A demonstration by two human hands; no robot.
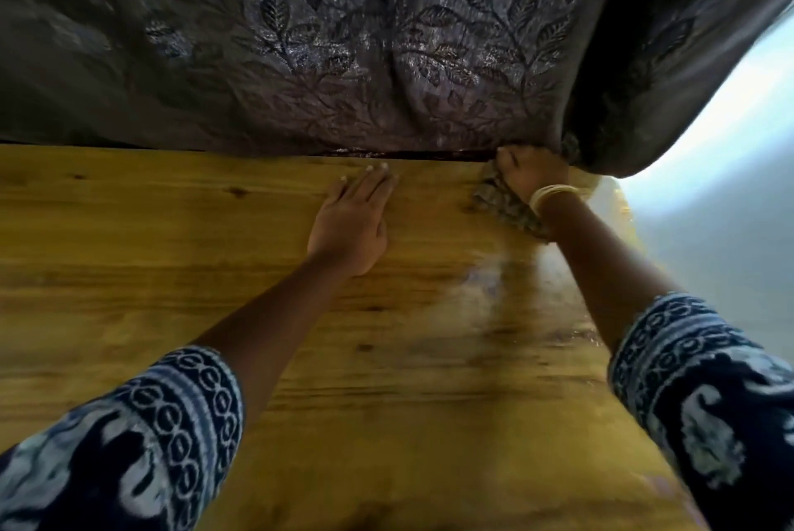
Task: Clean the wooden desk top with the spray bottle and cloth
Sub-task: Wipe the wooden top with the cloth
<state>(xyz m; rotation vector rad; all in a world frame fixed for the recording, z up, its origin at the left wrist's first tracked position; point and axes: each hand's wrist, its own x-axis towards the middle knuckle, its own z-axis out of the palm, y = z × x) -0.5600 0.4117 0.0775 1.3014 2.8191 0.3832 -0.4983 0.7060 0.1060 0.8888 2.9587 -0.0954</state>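
Observation:
The wooden desk top (180,272) fills the lower half of the head view, yellow-brown with visible grain. My left hand (350,221) lies flat on it near the far edge, fingers straight and together. My right hand (532,178) is at the far right corner, curled on a grey-brown patterned cloth (500,206) that it presses against the wood. A wet, shiny patch (494,285) shows on the desk just behind the cloth. No spray bottle is in view.
A dark curtain (343,36) with a leaf pattern hangs along the desk's far edge and drapes over the right corner. Bright light falls beyond the desk's right edge (709,186). Patterned sleeves cover both forearms.

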